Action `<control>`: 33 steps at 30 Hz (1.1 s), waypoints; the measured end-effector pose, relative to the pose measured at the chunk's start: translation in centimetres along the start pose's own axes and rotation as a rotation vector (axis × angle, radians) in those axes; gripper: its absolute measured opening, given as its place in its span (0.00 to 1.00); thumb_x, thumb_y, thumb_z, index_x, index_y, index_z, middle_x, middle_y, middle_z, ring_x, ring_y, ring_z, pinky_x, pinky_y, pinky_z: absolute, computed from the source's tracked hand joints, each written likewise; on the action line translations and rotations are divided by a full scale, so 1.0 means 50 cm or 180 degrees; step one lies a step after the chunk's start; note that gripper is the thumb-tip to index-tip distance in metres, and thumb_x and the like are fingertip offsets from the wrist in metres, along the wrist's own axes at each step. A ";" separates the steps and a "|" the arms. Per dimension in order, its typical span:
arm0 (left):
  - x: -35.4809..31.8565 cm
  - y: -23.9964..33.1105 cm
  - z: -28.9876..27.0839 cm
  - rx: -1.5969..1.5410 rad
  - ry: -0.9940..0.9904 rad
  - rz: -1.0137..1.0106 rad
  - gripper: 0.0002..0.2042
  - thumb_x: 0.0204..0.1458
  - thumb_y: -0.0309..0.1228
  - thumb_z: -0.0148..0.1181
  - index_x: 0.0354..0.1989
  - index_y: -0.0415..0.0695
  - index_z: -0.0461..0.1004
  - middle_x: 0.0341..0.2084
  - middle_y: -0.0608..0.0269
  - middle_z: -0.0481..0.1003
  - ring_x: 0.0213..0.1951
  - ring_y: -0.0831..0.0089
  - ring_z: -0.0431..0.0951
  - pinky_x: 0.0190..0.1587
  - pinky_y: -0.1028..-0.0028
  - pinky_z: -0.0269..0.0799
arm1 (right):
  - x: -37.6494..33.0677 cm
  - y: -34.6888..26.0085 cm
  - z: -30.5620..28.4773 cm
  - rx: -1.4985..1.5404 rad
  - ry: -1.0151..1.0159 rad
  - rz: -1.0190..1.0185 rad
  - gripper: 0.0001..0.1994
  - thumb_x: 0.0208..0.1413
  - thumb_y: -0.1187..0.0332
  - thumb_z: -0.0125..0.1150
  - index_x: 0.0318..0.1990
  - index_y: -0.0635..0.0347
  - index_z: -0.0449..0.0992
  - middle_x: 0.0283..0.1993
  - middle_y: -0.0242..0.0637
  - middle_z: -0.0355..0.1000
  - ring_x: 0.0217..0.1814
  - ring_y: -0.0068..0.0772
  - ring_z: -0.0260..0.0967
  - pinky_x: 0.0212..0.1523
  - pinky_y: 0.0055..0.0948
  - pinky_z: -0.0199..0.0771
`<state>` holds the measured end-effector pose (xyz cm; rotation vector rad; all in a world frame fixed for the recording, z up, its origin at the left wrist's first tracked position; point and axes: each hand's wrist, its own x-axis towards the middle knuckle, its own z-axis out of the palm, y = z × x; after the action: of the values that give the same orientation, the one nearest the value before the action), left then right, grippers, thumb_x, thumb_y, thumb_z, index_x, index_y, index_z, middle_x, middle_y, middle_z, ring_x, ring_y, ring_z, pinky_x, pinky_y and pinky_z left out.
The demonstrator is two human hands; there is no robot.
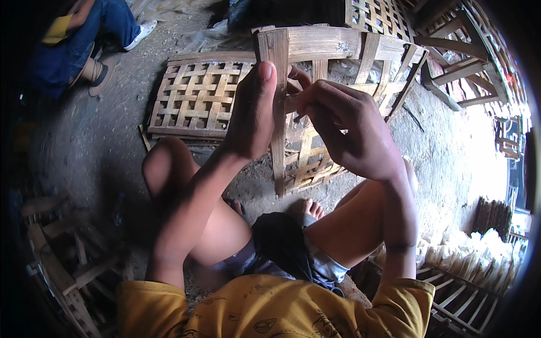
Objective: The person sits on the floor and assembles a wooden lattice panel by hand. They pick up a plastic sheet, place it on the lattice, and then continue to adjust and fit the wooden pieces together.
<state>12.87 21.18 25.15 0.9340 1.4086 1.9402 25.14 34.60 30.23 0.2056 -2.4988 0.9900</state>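
Woven-slat wooden panel [366, 59] stands tilted upright in front of the seated person, between the spread knees and just beyond the feet, its lattice reaching off to the right of the left grip. That left grip [252, 115] is closed around the panel's near upright [278, 138], the thumb pointing up along the wood just below the top rail. The right grip [355, 129] is on the other side of the same upright, over the lattice, with fingers curled and bent inward near a short crosspiece; whether it pinches something small or only touches the wood, I cannot tell. Beyond the left wrist, a second lattice panel [197, 98] lies flat on the grey floor [127, 115]. Farther out, at upper left, another person's leg in blue jeans [112, 25] ends in a white shoe [141, 35]. Wooden frames [462, 62] crowd the upper right, white plastic bags [473, 253] sit at lower right, and a slatted wooden structure [65, 276] stands at lower left.
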 end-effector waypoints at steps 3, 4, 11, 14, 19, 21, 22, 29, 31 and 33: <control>0.004 -0.012 -0.002 -0.0084 -0.0003 0.0115 0.33 0.73 0.55 0.29 0.47 0.37 0.75 0.37 0.60 0.79 0.38 0.75 0.77 0.45 0.72 0.73 | -0.012 0.006 0.019 -0.0075 0.0481 -0.0055 0.06 0.58 0.80 0.59 0.42 0.62 0.76 0.37 0.43 0.77 0.38 0.52 0.78 0.36 0.43 0.78; 0.003 -0.011 -0.001 -0.0042 0.0006 0.0176 0.33 0.73 0.55 0.29 0.47 0.38 0.75 0.37 0.60 0.79 0.38 0.75 0.77 0.45 0.72 0.73 | -0.010 0.005 0.023 -0.0121 0.0615 -0.0084 0.06 0.58 0.80 0.59 0.41 0.62 0.76 0.37 0.42 0.77 0.38 0.51 0.79 0.36 0.43 0.79; -0.005 0.000 0.024 -0.0360 0.0043 0.0160 0.31 0.73 0.54 0.32 0.47 0.38 0.75 0.36 0.61 0.78 0.39 0.77 0.78 0.46 0.74 0.73 | -0.005 -0.019 0.024 -0.0549 0.0977 -0.0129 0.13 0.56 0.79 0.63 0.48 0.57 0.79 0.35 0.36 0.77 0.34 0.41 0.80 0.31 0.36 0.79; -0.005 0.001 0.025 -0.0365 0.0013 0.0127 0.31 0.73 0.54 0.32 0.47 0.38 0.75 0.35 0.62 0.78 0.39 0.78 0.77 0.45 0.74 0.73 | -0.009 -0.025 0.019 -0.1076 0.0849 -0.0320 0.15 0.55 0.79 0.64 0.49 0.55 0.80 0.36 0.34 0.77 0.30 0.40 0.79 0.28 0.35 0.78; 0.002 -0.005 0.006 -0.0349 -0.0204 0.0021 0.32 0.73 0.55 0.31 0.47 0.37 0.75 0.36 0.62 0.78 0.38 0.78 0.77 0.45 0.74 0.73 | -0.014 -0.029 0.018 -0.1377 0.0676 -0.0317 0.15 0.53 0.78 0.65 0.48 0.55 0.80 0.38 0.32 0.78 0.28 0.38 0.79 0.25 0.34 0.78; 0.004 -0.006 0.004 -0.0297 -0.0200 -0.0030 0.32 0.73 0.54 0.30 0.47 0.37 0.75 0.36 0.62 0.78 0.38 0.76 0.77 0.46 0.73 0.73 | -0.017 -0.036 0.020 -0.1504 0.0692 -0.0271 0.14 0.53 0.76 0.66 0.48 0.55 0.80 0.40 0.32 0.78 0.28 0.37 0.79 0.23 0.33 0.78; 0.003 -0.004 0.006 -0.0338 -0.0222 0.0033 0.32 0.73 0.53 0.30 0.47 0.37 0.75 0.37 0.61 0.79 0.39 0.76 0.77 0.46 0.73 0.73 | -0.013 -0.045 0.023 -0.1584 0.0739 -0.0247 0.14 0.52 0.75 0.67 0.48 0.55 0.80 0.41 0.32 0.79 0.28 0.37 0.79 0.23 0.33 0.78; -0.010 0.012 0.010 -0.0228 -0.0255 0.0126 0.31 0.74 0.51 0.30 0.52 0.35 0.74 0.42 0.57 0.79 0.45 0.73 0.79 0.52 0.70 0.73 | -0.021 -0.032 0.054 -0.1280 0.1108 -0.0033 0.13 0.52 0.72 0.71 0.46 0.56 0.80 0.44 0.33 0.80 0.28 0.37 0.79 0.22 0.32 0.78; -0.010 0.015 0.011 -0.0225 -0.0275 0.0090 0.31 0.74 0.50 0.30 0.53 0.34 0.74 0.44 0.56 0.79 0.46 0.73 0.79 0.53 0.71 0.73 | -0.022 -0.015 0.058 -0.1150 0.1326 -0.0219 0.12 0.52 0.72 0.71 0.45 0.56 0.80 0.44 0.33 0.80 0.28 0.37 0.79 0.22 0.32 0.78; -0.011 0.017 0.012 -0.0126 -0.0241 0.0119 0.31 0.74 0.50 0.30 0.54 0.34 0.74 0.45 0.56 0.79 0.47 0.73 0.79 0.55 0.71 0.73 | -0.020 -0.011 0.056 -0.1115 0.1371 -0.0345 0.11 0.52 0.73 0.70 0.44 0.56 0.80 0.44 0.34 0.80 0.28 0.38 0.79 0.22 0.32 0.78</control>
<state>13.63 20.83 25.96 1.0112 1.3142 1.9322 25.25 32.26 28.31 0.0134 -2.1867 0.4771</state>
